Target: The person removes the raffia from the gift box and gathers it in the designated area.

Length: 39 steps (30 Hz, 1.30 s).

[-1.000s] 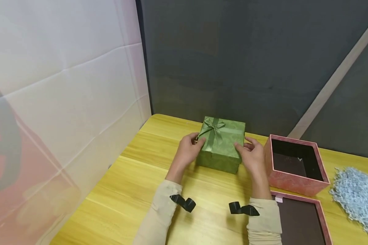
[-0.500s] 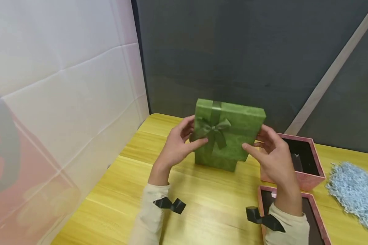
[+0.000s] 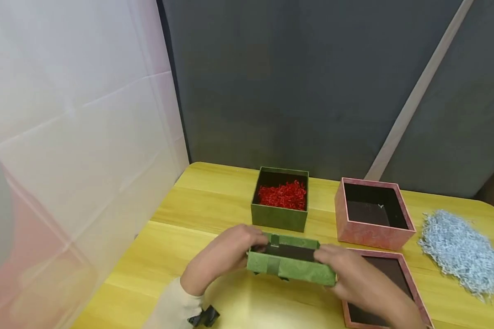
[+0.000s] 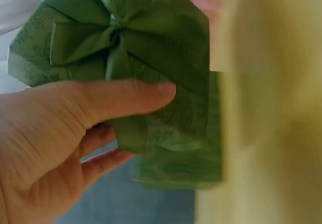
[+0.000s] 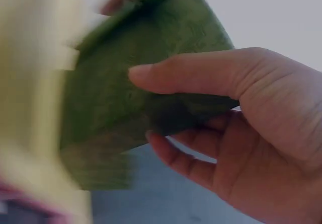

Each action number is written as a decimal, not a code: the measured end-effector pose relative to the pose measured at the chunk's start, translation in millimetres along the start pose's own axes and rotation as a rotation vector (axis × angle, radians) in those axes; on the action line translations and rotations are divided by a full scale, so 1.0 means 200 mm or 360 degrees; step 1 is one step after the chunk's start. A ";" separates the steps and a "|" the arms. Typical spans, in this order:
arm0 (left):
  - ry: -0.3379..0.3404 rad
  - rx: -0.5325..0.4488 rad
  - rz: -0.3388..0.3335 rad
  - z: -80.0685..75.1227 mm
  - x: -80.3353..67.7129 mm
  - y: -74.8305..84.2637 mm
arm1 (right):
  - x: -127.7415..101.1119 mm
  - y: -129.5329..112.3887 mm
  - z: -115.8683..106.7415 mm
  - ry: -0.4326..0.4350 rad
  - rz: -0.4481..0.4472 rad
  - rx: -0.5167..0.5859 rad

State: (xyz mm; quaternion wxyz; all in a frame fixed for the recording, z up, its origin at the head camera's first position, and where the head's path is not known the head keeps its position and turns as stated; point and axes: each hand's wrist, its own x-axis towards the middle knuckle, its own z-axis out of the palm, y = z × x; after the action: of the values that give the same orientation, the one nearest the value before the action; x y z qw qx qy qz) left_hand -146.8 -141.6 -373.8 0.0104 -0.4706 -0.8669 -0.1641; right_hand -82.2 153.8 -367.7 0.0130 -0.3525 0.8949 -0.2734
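Note:
Both hands hold a green gift box lid (image 3: pixel 290 269) above the near part of the table, its dark hollow inside facing up in the head view. My left hand (image 3: pixel 226 256) grips its left end and my right hand (image 3: pixel 350 274) its right end. A ribbon bow (image 4: pixel 116 25) shows on the lid's outer face in the left wrist view, with the left thumb pressed across that face. In the blurred right wrist view, the right thumb (image 5: pixel 176 75) lies on the lid. Behind the lid stands the uncovered green box (image 3: pixel 277 217), with red shredded paper (image 3: pixel 286 195) inside.
An uncovered pink box (image 3: pixel 372 235) stands right of the green one. Its pink lid (image 3: pixel 409 283) lies inside-up in front of it, partly behind the right forearm. A heap of light blue shredded paper (image 3: pixel 463 251) lies farther right. A dark partition (image 3: pixel 292 91) rises behind the table.
Both hands have lifted the green lid off its box, brought it nearer and turned it inside-up. The red shredded paper has come into view. The head view has shifted slightly.

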 end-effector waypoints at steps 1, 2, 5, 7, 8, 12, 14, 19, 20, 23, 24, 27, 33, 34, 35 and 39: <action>-0.0006 0.0083 0.0012 0.04 -0.02 -0.01 | 0.00 0.01 0.05 -0.0079 0.0024 -0.0049; -0.0017 0.0162 0.0020 0.08 -0.04 -0.02 | -0.01 0.01 0.10 -0.0145 0.0027 -0.0106; -0.0039 0.0329 0.0037 0.16 -0.09 -0.04 | -0.01 0.02 0.21 -0.0274 -0.0001 -0.0214; -0.0046 0.0384 0.0015 0.19 -0.11 -0.05 | -0.01 0.02 0.26 -0.0256 -0.0047 -0.0234; -0.0057 0.0401 -0.0004 0.20 -0.12 -0.06 | 0.00 0.02 0.28 -0.0259 -0.0053 -0.0228; -0.0117 0.0443 -0.0024 0.21 -0.14 -0.05 | -0.02 0.02 0.33 -0.0259 -0.0048 -0.0171; -0.0157 0.0445 -0.0018 0.21 -0.14 -0.04 | -0.03 0.02 0.34 -0.0252 -0.0037 -0.0162; -0.0186 0.0420 0.0014 0.18 -0.12 -0.02 | -0.04 0.01 0.36 -0.0238 -0.0031 -0.0179; -0.0175 0.0404 0.0008 0.16 -0.11 -0.01 | -0.04 0.01 0.36 -0.0240 -0.0036 -0.0184; -0.0074 0.0348 -0.0052 0.04 -0.03 0.03 | -0.04 -0.01 0.34 -0.0211 -0.0066 -0.0236; -0.0022 0.0328 -0.0088 -0.01 0.01 0.04 | -0.05 -0.01 0.33 -0.0200 -0.0068 -0.0252; 0.0057 0.0210 -0.0201 -0.11 0.21 0.00 | -0.06 -0.02 0.30 -0.0160 -0.0069 -0.0283; -0.0335 -0.0185 -0.0478 -0.12 0.59 -0.29 | -0.09 0.00 0.29 -0.0115 -0.0199 -0.0240; -0.0423 -0.0214 -0.0530 -0.10 0.64 -0.33 | -0.10 0.01 0.29 -0.0098 -0.0231 -0.0238; -0.0510 -0.0229 -0.0582 -0.07 0.68 -0.36 | -0.11 0.01 0.29 -0.0097 -0.0246 -0.0237; -0.0827 -0.0109 -0.0731 0.00 0.80 -0.42 | -0.13 0.04 0.30 -0.0030 -0.0323 -0.0321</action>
State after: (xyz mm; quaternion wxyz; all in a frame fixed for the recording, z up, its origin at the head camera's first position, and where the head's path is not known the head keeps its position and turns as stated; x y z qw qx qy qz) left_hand -303.8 -54.3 -370.0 -0.2636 -0.2894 -0.9179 -0.0659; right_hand -54.4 147.5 -426.7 -0.0419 -0.4433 0.8774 -0.1785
